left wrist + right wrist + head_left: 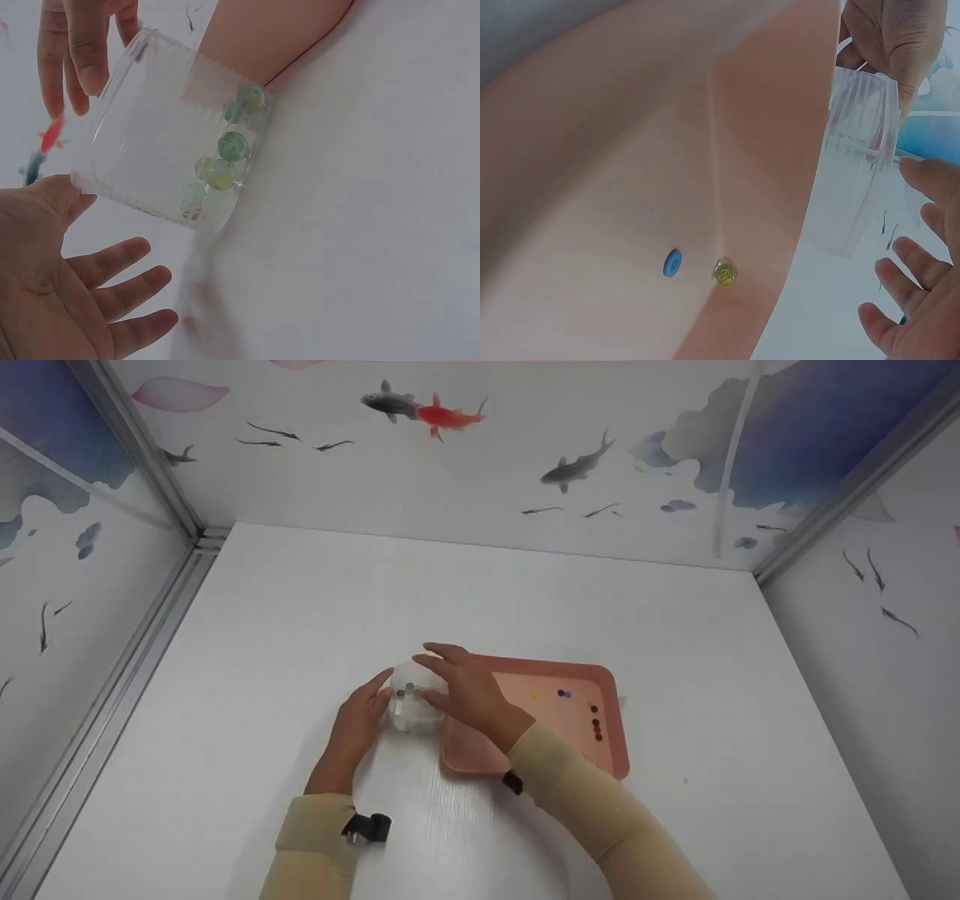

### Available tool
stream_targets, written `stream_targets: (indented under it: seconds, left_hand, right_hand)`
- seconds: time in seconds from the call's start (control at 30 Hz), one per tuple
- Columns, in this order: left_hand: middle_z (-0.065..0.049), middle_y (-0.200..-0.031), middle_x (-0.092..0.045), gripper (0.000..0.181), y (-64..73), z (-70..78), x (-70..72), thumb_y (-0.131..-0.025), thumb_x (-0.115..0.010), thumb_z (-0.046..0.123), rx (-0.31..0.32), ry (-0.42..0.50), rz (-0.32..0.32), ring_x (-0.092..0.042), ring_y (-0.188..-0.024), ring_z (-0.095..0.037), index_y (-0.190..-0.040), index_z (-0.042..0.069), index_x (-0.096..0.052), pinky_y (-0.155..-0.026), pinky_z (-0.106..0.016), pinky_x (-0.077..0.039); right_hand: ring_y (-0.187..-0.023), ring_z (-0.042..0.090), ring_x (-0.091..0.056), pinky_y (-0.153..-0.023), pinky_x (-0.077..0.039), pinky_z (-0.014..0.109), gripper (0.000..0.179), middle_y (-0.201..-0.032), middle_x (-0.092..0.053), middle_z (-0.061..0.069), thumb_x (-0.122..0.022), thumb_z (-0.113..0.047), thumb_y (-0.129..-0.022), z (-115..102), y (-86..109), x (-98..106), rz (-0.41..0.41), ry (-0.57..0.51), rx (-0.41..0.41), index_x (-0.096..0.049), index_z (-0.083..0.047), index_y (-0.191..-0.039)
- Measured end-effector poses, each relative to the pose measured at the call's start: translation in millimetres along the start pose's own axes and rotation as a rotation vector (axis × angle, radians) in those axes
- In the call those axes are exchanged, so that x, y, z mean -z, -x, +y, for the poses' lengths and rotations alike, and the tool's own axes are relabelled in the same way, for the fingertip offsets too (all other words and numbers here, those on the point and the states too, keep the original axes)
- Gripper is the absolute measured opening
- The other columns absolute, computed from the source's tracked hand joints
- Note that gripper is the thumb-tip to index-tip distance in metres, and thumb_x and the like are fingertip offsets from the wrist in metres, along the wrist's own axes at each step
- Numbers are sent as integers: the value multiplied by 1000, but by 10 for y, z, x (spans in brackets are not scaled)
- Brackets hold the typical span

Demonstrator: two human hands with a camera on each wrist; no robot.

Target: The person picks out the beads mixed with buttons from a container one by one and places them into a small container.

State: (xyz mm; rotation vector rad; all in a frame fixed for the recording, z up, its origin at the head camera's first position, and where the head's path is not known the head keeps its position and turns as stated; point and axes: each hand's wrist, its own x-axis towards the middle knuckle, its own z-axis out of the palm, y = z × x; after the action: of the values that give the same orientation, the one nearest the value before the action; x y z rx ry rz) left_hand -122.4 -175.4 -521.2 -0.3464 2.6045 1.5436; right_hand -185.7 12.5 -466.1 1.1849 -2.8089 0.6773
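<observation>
A clear ribbed plastic container (409, 718) stands beside the left wall of the pink tray (480, 763). Several greenish glass marbles (233, 146) lie at its bottom in the left wrist view. My left hand (362, 721) touches the container's left side near the rim, its other fingers spread away from it. Over the opening hovers my right hand (472, 694), fingers extended and apart, with nothing seen between them. Inside the tray, a blue button (673, 262) and a yellow-swirled marble (724, 271) show in the right wrist view.
Several small dark and red round pieces (596, 723) form a column near the tray's right wall. A yellow piece (535, 695) lies farther left in it. White table (735, 705) surrounds the tray, with fish-patterned panels (480, 472) at the back and sides.
</observation>
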Motion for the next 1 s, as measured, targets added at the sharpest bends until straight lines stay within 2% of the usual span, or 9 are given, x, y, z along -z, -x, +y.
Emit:
stream_targets:
  seconds: [0.2,0.43,0.6,1.0]
  left_hand:
    - [-12,-153,-37,47,12,9,7,-104,-41,36,5,-3,6,-29,-142,-35,-149,21,-40,-118,-52,-22]
    - [-11,-153,-36,47,9,5,2,-104,-40,35,8,-4,6,-28,-143,-34,-149,21,-39,-118,-51,-21]
    - [-11,-153,-36,47,6,10,-7,-104,-39,35,23,-14,4,-28,-143,-34,-149,21,-39,-118,-51,-21]
    - [-9,-154,-35,48,14,19,-10,-104,-39,40,47,-23,-2,-28,-143,-32,-150,26,-37,-118,-50,-21]
  right_hand:
    - [-140,22,-36,-112,-37,43,62,-151,-40,4,-75,-29,-86,39,16,51,0,46,8,-50,-20,-142]
    - [-141,24,-33,-112,-34,50,71,-153,-37,6,-78,-31,-83,66,33,113,-16,37,-1,-46,-19,-145]
    - [-141,24,-33,-113,-34,49,72,-153,-37,5,-79,-33,-82,95,38,150,-23,66,-5,-46,-20,-145]
    - [-143,26,-29,-114,-29,52,72,-155,-33,6,-77,-32,-84,209,64,225,-68,59,-29,-43,-18,-146]
